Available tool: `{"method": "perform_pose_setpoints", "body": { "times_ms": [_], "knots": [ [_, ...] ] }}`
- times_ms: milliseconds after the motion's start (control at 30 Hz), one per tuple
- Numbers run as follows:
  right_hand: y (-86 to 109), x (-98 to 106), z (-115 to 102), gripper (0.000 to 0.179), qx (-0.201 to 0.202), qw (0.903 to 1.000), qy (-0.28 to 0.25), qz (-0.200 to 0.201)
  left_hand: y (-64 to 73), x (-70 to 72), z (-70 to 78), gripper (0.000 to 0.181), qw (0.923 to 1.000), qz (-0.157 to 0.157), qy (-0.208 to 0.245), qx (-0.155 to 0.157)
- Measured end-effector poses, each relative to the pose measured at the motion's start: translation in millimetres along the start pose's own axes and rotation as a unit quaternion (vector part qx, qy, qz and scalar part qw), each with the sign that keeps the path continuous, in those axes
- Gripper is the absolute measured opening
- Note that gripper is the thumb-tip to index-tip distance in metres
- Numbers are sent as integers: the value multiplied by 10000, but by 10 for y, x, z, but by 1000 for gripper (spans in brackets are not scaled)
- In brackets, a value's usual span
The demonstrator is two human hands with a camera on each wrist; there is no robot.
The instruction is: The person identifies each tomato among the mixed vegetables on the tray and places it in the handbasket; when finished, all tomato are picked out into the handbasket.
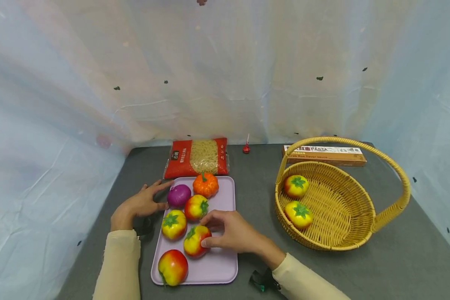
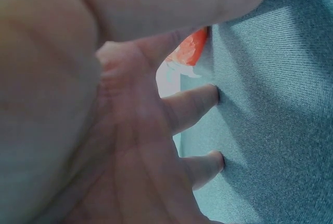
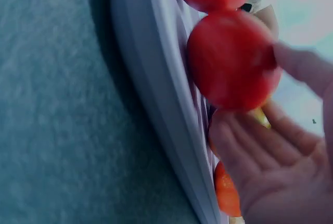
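Note:
On the lilac tray (image 1: 223, 266) lie several red-and-yellow tomatoes with green tops, a purple onion (image 1: 179, 195) and an orange pumpkin (image 1: 205, 185). My right hand (image 1: 234, 233) holds one tomato (image 1: 196, 241) between thumb and fingers. In the right wrist view, that tomato (image 3: 231, 60) shows its red underside, the thumb on one side and fingers on the other. At the tray's left edge, beside the onion, is my left hand (image 1: 144, 204), fingers spread and holding nothing. The left wrist view shows fingertips of that hand (image 2: 130, 125) resting on the grey tabletop.
Right of the tray stands a yellow wicker basket (image 1: 337, 208) with a tall handle and two tomatoes (image 1: 299, 215) inside. Behind the tray lies a red pasta bag (image 1: 181, 160). A pasta box (image 1: 326, 156) and a small red item (image 1: 246, 148) sit along the table's back.

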State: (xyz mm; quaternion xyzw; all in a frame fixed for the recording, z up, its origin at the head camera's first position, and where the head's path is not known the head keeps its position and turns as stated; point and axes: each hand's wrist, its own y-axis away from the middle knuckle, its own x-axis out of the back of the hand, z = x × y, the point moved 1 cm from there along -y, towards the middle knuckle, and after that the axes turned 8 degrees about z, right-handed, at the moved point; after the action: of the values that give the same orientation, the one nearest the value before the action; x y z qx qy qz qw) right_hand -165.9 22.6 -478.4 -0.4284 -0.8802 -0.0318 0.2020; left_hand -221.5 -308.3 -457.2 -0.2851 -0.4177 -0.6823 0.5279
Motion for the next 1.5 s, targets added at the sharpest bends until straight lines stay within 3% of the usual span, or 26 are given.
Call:
{"method": "perform_pose_setpoints", "body": {
  "times_ms": [133, 233, 367, 567, 700, 933, 1033, 1300, 1500],
  "knots": [
    [22, 11, 19, 61, -49, 9972, -394, -629, -7, 7, -5, 88, 10000, -1, -19, 38],
    [54, 32, 36, 64, 101, 9955, -105, -941, -7, 9, -3, 88, 10000, -2, -23, 60],
    [103, 52, 46, 59, 230, 9948, 173, -977, 5, 8, 5, 88, 10000, -17, 2, 95],
    [240, 144, 3, 53, 439, 9965, 415, -577, 21, -5, 6, 87, 9999, 1, -2, 130],
    [418, 321, -57, 52, 411, 9984, 203, -334, 30, -14, 8, 87, 9999, 7, -7, 162],
    [886, 761, -146, 56, 3, 9994, -99, 334, 23, -17, 17, 88, 9997, 11, -14, 241],
    [1120, 973, -182, 56, 40, 9979, -11, 643, 19, -15, 22, 88, 9997, 21, -30, 250],
    [1749, 1609, -264, 61, 77, 9855, 680, 1551, 15, -15, 24, 88, 9996, 32, -31, 282],
    [2043, 1913, -205, 59, -436, 9717, 1358, 1883, 10, -12, 19, 88, 9997, 25, -44, 249]
  ]
}}
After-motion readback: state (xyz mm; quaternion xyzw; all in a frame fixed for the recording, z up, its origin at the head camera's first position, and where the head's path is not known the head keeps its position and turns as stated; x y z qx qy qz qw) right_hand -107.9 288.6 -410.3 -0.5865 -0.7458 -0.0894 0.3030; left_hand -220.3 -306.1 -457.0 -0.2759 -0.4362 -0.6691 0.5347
